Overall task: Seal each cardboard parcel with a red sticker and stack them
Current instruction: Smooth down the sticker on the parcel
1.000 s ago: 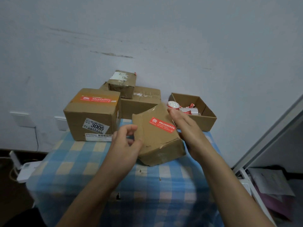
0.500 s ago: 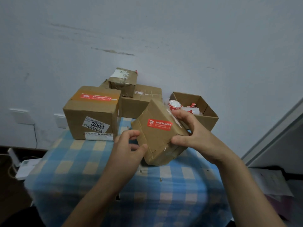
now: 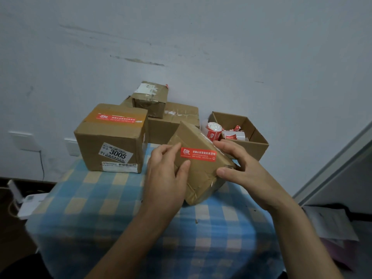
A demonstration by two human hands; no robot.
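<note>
Nearest to the camera, two bare forearms reach forward over a table covered with a blue and cream checked cloth (image 3: 104,200). Both hands grasp one small cardboard parcel (image 3: 201,178) above the middle of the table. The left hand (image 3: 165,178) takes the parcel's left side: the thumb lies on the face turned to the camera and the fingers curl around the edge. The right hand (image 3: 241,170) takes the right side, with the fingers over the upper edge and the thumb pressed on the lower right corner. The parcel is tilted, one corner pointing down to the cloth; I cannot tell if this corner touches the cloth. A red sticker (image 3: 198,154) with white writing lies flat across the face, between the two hands.

Farther, on the left, a bigger box (image 3: 112,146) stands upright on the cloth. It has a white label with "3005" on the front and a red sticker on top. To the right, just behind the right hand, is an open box (image 3: 255,146) which contains sticker rolls (image 3: 214,132). At the back, against the pale wall (image 3: 221,47), a wide flat box (image 3: 175,119) carries a smaller box (image 3: 150,98) on top.
</note>
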